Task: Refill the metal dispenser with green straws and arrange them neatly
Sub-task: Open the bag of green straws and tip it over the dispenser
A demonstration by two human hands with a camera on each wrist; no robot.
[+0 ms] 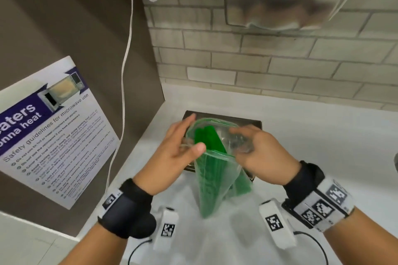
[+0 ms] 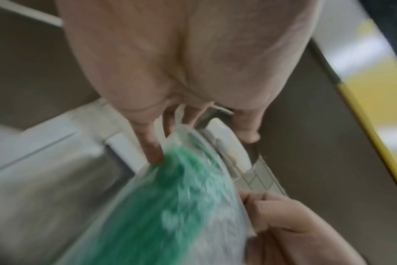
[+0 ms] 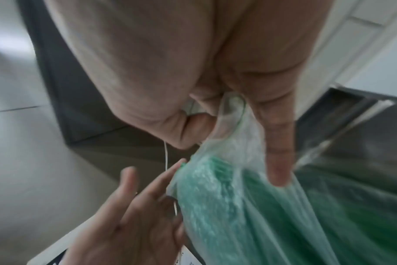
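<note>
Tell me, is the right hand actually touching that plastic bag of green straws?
Touching. The right wrist view shows the right hand pinching the plastic bag at its rim.

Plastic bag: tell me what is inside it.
The plastic bag holds green straws, their tops visible through its open mouth. Their lower ends blur behind the film. Both hands grip the rim.

I hold a clear plastic bag [image 1: 212, 175] upright above the counter, and its mouth is pulled open. Inside stand the green straws [image 1: 206, 139], packed in one bundle, long and thin, their tops a little under the bag's rim. Just behind the bag is the metal dispenser [image 1: 247, 122], a dark shiny box on the white counter near the tiled wall. The bag hides most of it.
</note>
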